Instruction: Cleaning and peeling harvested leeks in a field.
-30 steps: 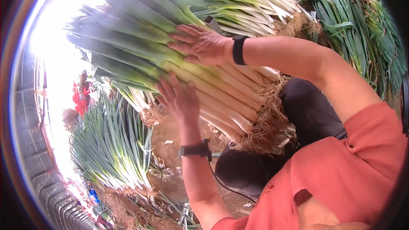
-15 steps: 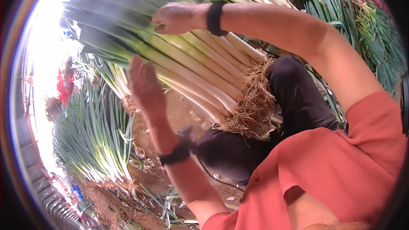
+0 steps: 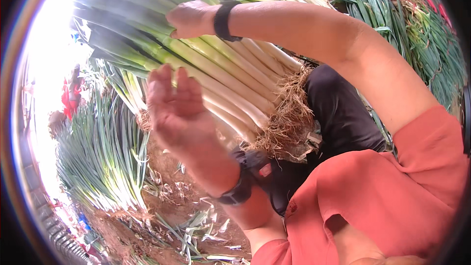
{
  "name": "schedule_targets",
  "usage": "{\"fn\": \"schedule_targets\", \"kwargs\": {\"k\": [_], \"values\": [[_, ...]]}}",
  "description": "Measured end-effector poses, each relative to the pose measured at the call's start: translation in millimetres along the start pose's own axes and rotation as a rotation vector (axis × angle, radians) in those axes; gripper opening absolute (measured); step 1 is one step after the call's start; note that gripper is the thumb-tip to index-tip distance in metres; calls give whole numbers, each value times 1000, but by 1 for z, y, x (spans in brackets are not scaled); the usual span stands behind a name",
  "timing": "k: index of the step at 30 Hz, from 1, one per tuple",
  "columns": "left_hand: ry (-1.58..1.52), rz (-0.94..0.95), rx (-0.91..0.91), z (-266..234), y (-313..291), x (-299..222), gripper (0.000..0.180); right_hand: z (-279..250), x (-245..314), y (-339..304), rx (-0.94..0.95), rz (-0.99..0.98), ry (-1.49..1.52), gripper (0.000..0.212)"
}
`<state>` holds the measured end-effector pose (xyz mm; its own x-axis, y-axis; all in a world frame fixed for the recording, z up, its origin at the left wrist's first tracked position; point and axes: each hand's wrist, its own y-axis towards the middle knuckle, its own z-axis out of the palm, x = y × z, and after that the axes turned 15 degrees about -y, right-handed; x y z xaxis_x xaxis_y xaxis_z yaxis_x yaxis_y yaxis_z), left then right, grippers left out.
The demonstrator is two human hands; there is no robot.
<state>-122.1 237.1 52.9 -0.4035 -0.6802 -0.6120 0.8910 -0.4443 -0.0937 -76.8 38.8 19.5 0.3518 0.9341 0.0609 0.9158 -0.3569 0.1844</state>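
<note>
A thick bundle of leeks (image 3: 230, 76) lies slanting before me, dark broad leaves to the upper left, white stems and stringy roots (image 3: 290, 108) toward my knees. My right hand (image 3: 191, 18) is over the upper side of the bundle, where the leaves meet the stems. Its fingers are curled closed; what they hold, if anything, is hidden. My left hand (image 3: 179, 100) is raised at the bundle's lower side, palm showing, fingers stretched out and somewhat blurred. Nothing shows in it. Each wrist wears a dark band; the left one (image 3: 238, 189) carries a small dark box.
More leeks (image 3: 110, 162) lie in a pile on the soil at left, with another bunch (image 3: 130, 86) beyond. Further leek piles (image 3: 434, 54) stand at the upper right. Loose leaf scraps (image 3: 198, 230) litter the ground. My dark-trousered knee (image 3: 338, 108) rises beside the roots.
My left hand has turned its palm into view, and its forearm has swung inward to the right. My right hand has shifted slightly left along the bundle, which has hardly moved.
</note>
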Motion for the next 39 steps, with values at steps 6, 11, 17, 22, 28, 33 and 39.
{"fn": "schedule_targets", "kwargs": {"k": [6,11,17,22,28,33,39], "values": [[82,-274,-88,-38,10,66,45,16,9,12,-119,77,-159,35],[392,-384,-73,-33,11,87,31,19,11,16,-162,72,-105,22],[463,-458,-25,-41,22,97,32,18,8,17,-209,113,-119,28],[467,-390,-72,-53,26,101,51,-1,9,11,-173,79,-73,32],[444,-232,31,-47,33,103,53,-29,-1,-3,-235,55,43,36],[506,-39,198,-40,41,108,36,-50,3,-13,-299,0,64,36],[327,-175,165,-34,44,94,39,-53,-6,-44,-241,-27,607,32]]}}
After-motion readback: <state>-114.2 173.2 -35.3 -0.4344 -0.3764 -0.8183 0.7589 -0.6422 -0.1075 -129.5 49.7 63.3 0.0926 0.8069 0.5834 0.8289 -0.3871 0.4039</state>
